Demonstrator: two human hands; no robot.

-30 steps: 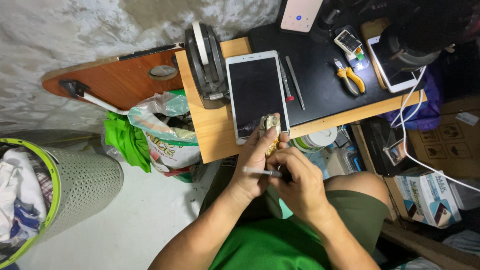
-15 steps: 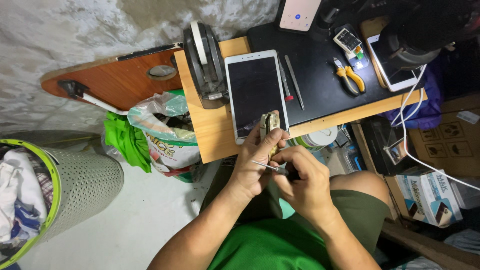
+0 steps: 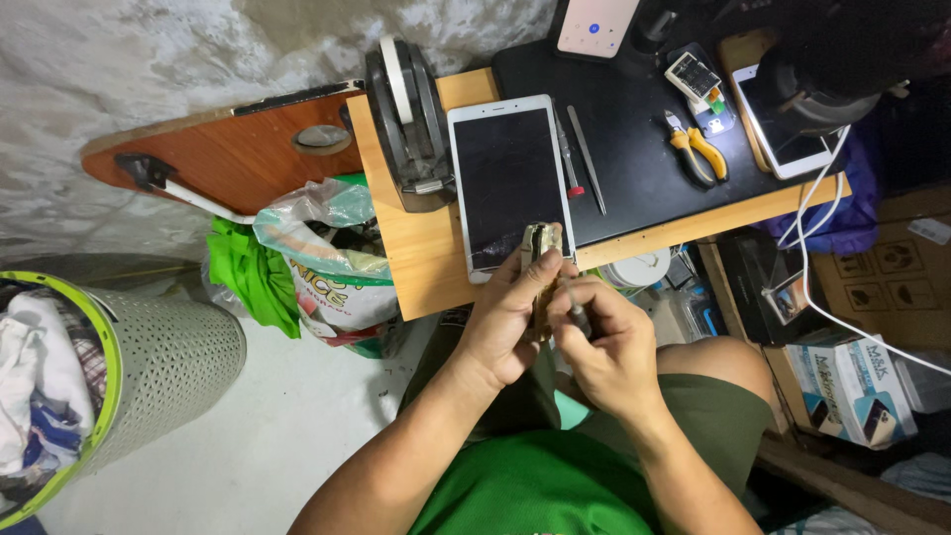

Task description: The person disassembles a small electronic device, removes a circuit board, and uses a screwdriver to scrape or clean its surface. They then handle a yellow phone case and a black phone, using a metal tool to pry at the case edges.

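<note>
At the lower left we see a perforated bin [image 3: 149, 381] stuffed with clothes; a plastic bag [image 3: 327, 267] beside the wooden table [image 3: 421, 263] bulges with packaging. At centre, our left hand [image 3: 505, 322] clasps a small tan component [image 3: 542, 243] upright over the tablet [image 3: 510, 183]. Our right hand [image 3: 609, 347] pinches a thin tool [image 3: 578, 317] just beside it; its tip is hidden.
</note>
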